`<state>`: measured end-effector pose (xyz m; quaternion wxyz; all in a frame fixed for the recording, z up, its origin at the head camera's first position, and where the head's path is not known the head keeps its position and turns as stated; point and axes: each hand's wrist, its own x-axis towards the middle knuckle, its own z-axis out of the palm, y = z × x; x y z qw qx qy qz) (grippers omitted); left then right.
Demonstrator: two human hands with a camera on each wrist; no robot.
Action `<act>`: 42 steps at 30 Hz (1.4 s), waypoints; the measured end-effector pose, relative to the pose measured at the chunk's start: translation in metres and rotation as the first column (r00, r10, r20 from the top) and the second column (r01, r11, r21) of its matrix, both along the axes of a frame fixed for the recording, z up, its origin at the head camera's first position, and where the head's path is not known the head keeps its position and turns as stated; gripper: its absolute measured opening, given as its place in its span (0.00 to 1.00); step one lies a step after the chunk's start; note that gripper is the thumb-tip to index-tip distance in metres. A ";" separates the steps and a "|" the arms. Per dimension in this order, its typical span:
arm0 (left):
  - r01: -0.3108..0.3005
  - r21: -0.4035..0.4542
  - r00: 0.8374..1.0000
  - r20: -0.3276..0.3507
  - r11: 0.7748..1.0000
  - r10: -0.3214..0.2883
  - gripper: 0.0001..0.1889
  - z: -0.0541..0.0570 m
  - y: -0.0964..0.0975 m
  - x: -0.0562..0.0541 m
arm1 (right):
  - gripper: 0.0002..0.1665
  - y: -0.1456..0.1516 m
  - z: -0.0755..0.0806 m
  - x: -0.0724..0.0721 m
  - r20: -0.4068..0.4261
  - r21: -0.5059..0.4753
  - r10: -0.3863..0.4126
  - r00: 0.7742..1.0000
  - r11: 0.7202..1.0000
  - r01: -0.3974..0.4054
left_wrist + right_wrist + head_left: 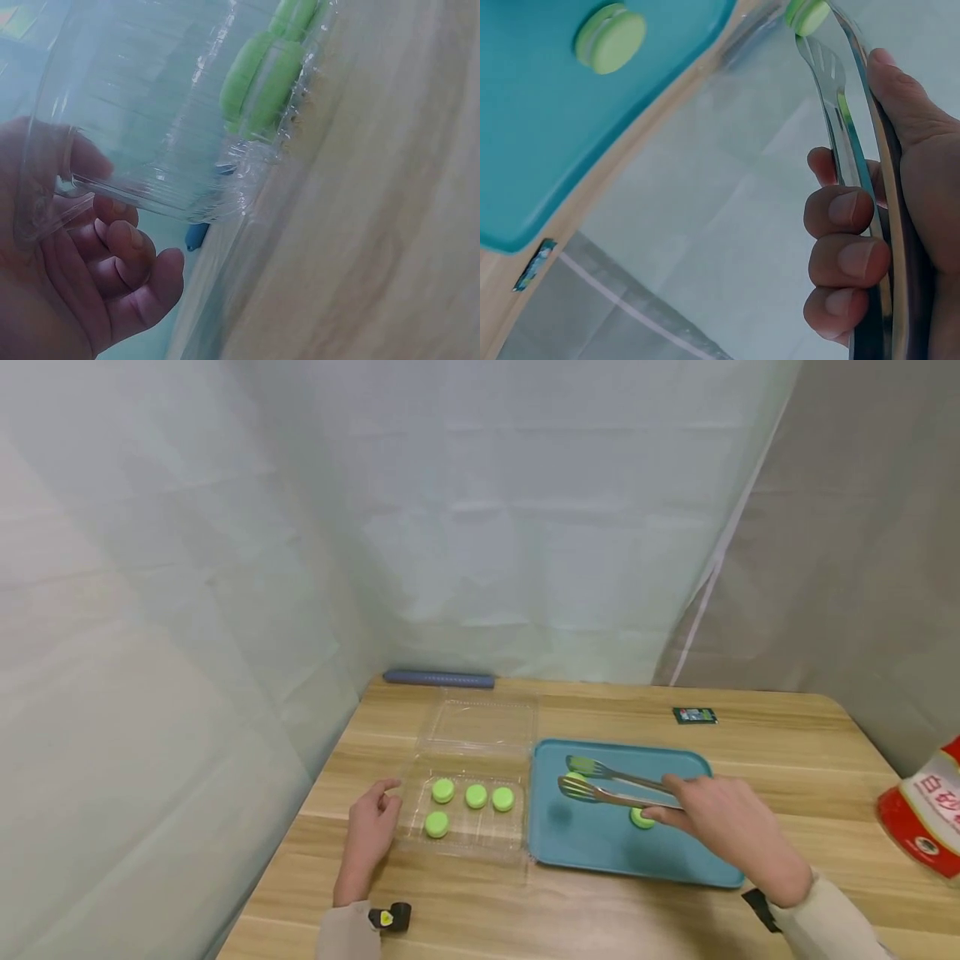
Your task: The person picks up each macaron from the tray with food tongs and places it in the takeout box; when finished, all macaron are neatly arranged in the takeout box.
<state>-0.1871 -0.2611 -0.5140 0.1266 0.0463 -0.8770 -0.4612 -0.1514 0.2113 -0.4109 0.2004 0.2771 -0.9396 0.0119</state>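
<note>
Clearance about the blue tray [585, 845]: bare tabletop [585, 914] permits passage along its near side; the clear container [480, 837] obstructs its left, the tongs [622, 798] and right hand [726, 817] the space above.

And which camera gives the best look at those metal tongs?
The right wrist view: it shows the tongs largest, gripped by the right hand, with a green macaron at their tips. The head view shows them smaller, over the blue tray, with the hand covering their rear; the left wrist view doesn't show them.
</note>
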 end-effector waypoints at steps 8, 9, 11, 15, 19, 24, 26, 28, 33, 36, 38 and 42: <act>-0.003 -0.010 1.000 0.009 1.000 0.003 0.18 0.001 -0.001 0.000 | 0.29 -0.018 0.002 -0.006 -0.020 -0.024 0.045 0.999 0.999 -0.045; -0.001 -0.011 1.000 0.012 1.000 0.001 0.18 0.001 -0.001 0.000 | 0.29 -0.020 0.002 -0.006 -0.022 -0.025 0.052 0.998 0.998 -0.052; -0.002 -0.013 1.000 0.018 1.000 0.002 0.18 0.000 -0.001 -0.001 | 0.30 -0.024 0.003 -0.008 -0.027 -0.030 0.068 0.997 0.997 -0.069; -0.001 -0.017 1.000 0.022 1.000 0.001 0.17 -0.001 -0.001 0.000 | 0.29 -0.032 0.003 -0.011 -0.024 -0.032 0.095 0.995 0.995 -0.096; 0.009 -0.017 1.000 0.007 1.000 -0.009 0.16 -0.001 0.000 -0.001 | 0.27 -0.041 0.004 -0.013 -0.009 -0.024 0.103 0.995 0.994 -0.104; -0.001 -0.024 1.000 0.003 1.000 0.001 0.15 0.001 0.000 -0.002 | 0.27 -0.055 0.004 -0.016 0.021 -0.019 0.113 0.993 0.993 -0.113; -0.007 -0.027 1.000 0.013 1.000 0.008 0.15 0.001 0.000 -0.002 | 0.27 -0.061 0.002 -0.017 0.045 -0.011 0.119 0.992 0.993 -0.119; -0.008 -0.031 1.000 0.017 0.999 0.009 0.15 0.001 0.000 -0.002 | 0.26 -0.068 0.001 -0.019 0.071 -0.002 0.126 0.989 0.992 -0.126; -0.003 -0.035 1.000 0.004 0.999 0.003 0.15 0.002 -0.001 -0.002 | 0.25 -0.083 -0.001 -0.023 0.109 0.021 0.149 0.983 0.988 -0.153; -0.005 -0.032 1.000 0.001 0.999 0.005 0.15 0.002 -0.001 -0.002 | 0.25 -0.090 -0.003 -0.025 0.109 0.017 0.175 0.978 0.984 -0.178; -0.010 -0.035 1.000 0.001 0.999 0.010 0.15 0.002 -0.001 -0.001 | 0.25 -0.093 -0.005 -0.027 0.104 0.010 0.196 0.975 0.980 -0.198; -0.011 -0.035 1.000 -0.005 0.999 0.011 0.15 0.000 0.000 -0.001 | 0.25 -0.099 -0.010 -0.029 0.099 -0.007 0.226 0.969 0.974 -0.226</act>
